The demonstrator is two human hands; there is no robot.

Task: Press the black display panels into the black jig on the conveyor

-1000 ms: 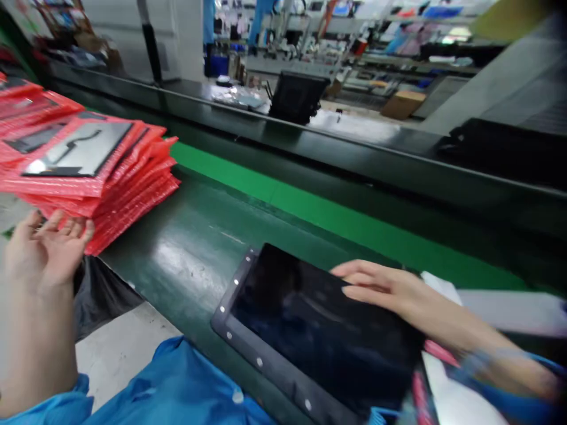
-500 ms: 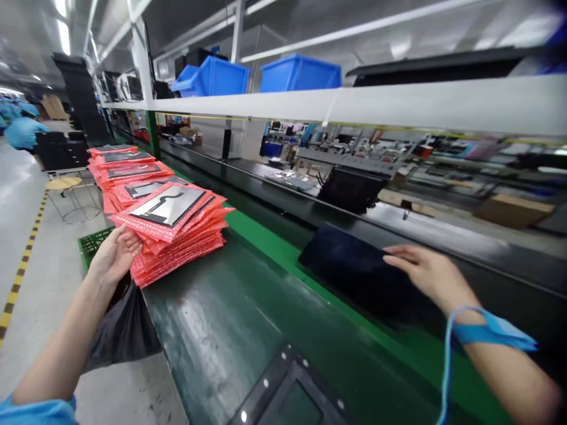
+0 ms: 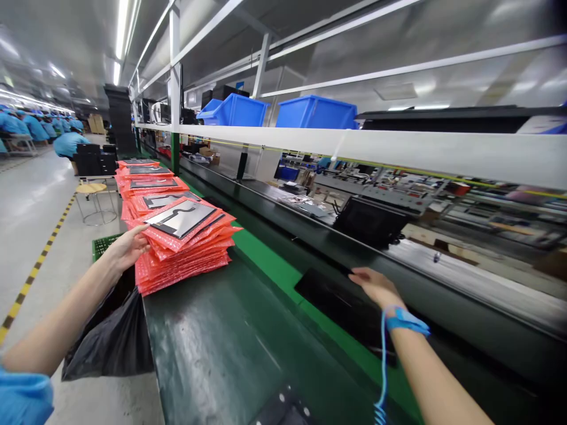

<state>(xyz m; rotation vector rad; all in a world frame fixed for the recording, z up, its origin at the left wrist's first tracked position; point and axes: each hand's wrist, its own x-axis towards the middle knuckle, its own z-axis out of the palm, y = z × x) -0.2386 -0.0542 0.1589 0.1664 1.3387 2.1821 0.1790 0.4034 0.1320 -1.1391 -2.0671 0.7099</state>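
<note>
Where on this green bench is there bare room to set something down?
The widest bare patch is the bench top between the stack of red bags and the dark frame at the picture's bottom edge. A smaller one: the bright green strip between stack and black panel. Crowded: the stack by the left hand, the panel by the right hand.

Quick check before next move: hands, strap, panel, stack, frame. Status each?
1. Strap on right wrist, cord attached: ok.
2. Left hand at the near red stack: ok, fingers by its edge.
3. Right hand off the black panel: cannot tell, fingertips by its far edge, contact unclear.
4. Panel fully flat: cannot tell, too dark.
5. Stack squared up: not ok, edges uneven.
6. Frame fully in view: not ok, cut off at bottom.
</note>
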